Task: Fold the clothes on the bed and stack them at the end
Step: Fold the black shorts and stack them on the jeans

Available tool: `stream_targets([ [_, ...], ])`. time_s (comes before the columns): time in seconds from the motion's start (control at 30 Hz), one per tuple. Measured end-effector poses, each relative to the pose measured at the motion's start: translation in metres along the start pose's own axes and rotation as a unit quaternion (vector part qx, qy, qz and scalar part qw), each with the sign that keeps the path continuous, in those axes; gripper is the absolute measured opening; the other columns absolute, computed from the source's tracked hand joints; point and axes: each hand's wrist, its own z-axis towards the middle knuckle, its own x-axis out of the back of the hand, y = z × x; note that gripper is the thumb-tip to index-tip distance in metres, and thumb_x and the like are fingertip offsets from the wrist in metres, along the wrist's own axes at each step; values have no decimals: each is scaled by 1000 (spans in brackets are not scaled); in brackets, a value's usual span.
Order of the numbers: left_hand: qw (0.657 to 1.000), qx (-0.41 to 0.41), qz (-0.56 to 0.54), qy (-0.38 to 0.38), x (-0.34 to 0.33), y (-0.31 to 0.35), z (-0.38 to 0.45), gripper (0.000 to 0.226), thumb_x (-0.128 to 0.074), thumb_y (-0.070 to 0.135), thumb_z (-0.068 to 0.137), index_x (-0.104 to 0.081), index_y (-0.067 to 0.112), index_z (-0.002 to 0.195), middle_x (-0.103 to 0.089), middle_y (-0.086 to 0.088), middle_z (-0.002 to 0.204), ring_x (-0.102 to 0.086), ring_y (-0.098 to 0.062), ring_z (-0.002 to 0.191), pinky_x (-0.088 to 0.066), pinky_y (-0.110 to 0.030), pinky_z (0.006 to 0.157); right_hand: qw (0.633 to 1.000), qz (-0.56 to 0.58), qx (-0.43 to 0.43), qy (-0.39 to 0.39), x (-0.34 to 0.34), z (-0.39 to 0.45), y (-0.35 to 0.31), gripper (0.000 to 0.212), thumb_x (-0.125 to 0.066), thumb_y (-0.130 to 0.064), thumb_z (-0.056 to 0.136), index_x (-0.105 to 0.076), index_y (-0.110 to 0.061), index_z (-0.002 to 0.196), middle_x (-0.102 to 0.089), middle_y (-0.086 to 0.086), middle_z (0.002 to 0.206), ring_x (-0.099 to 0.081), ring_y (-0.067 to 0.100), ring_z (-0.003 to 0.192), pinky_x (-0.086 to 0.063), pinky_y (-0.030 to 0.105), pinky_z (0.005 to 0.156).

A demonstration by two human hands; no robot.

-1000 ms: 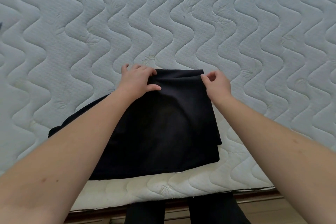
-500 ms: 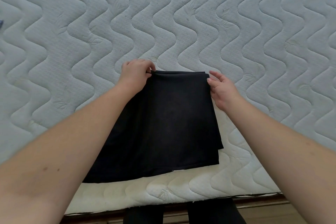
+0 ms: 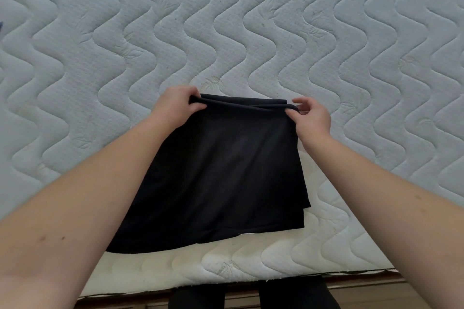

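A black garment (image 3: 221,173), folded into a rough rectangle, lies on the quilted mattress (image 3: 251,32) near its front edge. My left hand (image 3: 175,108) grips the far left corner of the garment, fingers curled round the rolled edge. My right hand (image 3: 311,118) pinches the far right corner between thumb and fingers. The far edge is lifted slightly off the layers beneath. My left forearm covers the garment's left side.
The mattress's front edge (image 3: 226,281) runs along the bottom, with a wooden bed frame (image 3: 364,291) below it. My dark-clothed legs (image 3: 195,298) stand against the frame. A small dark item (image 3: 1,29) peeks in at the far left edge.
Both hands have taken hold of the garment's far corners and raised that edge a little. The garment's left part, spread out a second ago, is now drawn in under my arm.
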Motion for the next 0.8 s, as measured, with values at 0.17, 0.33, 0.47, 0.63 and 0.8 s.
stream_targets([
  [0.17, 990, 60, -96, 78, -12, 7, -2, 20, -70, 29, 88, -55, 26, 101, -55, 6, 83, -54, -18, 83, -37, -29, 74, 996, -77, 41, 14, -1, 2, 0, 21, -74, -33, 84, -62, -27, 100, -61, -7, 96, -63, 15, 92, -51, 32, 85],
  [0.33, 982, 110, -148, 48, -18, 9, -8, 49, -73, 39, 86, -53, 23, 127, -61, 0, 114, -57, -20, 108, -44, -33, 91, 902, -340, 254, -74, -11, 1, -13, 72, -74, -50, 79, -43, -29, 141, -44, -1, 142, -35, 23, 132, -24, 42, 110],
  [0.47, 989, 90, -110, -29, -8, 5, -17, 43, -82, 32, 78, -63, 20, 114, -66, 1, 107, -62, -20, 103, -46, -31, 88, 833, -439, 310, -129, -22, 5, -27, 56, -74, -46, 81, -53, -29, 131, -59, -2, 122, -43, 25, 122, -21, 37, 104],
  [0.63, 987, 19, -156, 21, 3, 17, -52, 24, -74, 14, 82, -56, 29, 83, -67, 9, 94, -62, -12, 91, -47, -24, 80, 801, -389, 439, -118, -16, -4, -27, 18, -71, -15, 85, -73, -13, 103, -63, 11, 87, -55, 35, 88, -35, 38, 82],
  [0.8, 993, -5, -115, 4, -11, 27, -98, 22, -66, 21, 90, -53, 26, 107, -72, 5, 110, -65, -22, 101, -46, -34, 84, 739, -401, 537, -66, 6, -24, 0, 40, -68, 2, 80, -70, -14, 117, -62, 15, 102, -58, 35, 89, -43, 43, 80],
])
